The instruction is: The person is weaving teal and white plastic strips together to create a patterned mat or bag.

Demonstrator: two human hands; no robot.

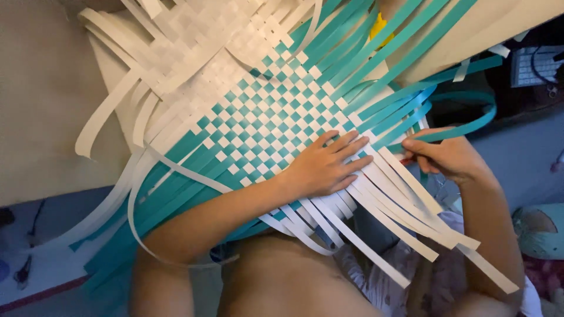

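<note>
**Hands on a partly woven strip mat, seen from above**

The mat (264, 123) fills the centre of the view, a checkered weave of white and teal flat strips, all white toward its upper left part. It lies over a beige board (41, 105) that extends to the left of the mat. The left hand (326, 164) lies flat on the mat's lower right edge, palm down, fingers spread and released, pressing the weave where the checkered part ends. Just right of the mat's edge, the right hand (449, 157) is closed in a pinch on a teal strip (470, 120), which loops out to the right and curves back toward the mat. Loose white strips (405, 205) fan from the mat's lower right edge, passing under the left hand and down across the person's lap; some lie just beside the right hand. Loose teal strips (405, 41) run from the mat's upper right edge toward the top of the view, and more teal ends (147, 205) trail from its lower left, crossed by the left forearm. A long white strip (141, 229) curls below the mat on that side. A yellow object (379, 26), mostly hidden by the teal strips, shows above the mat. Right of the mat, well apart, a patterned cushion (540, 232) lies on the floor.
</note>
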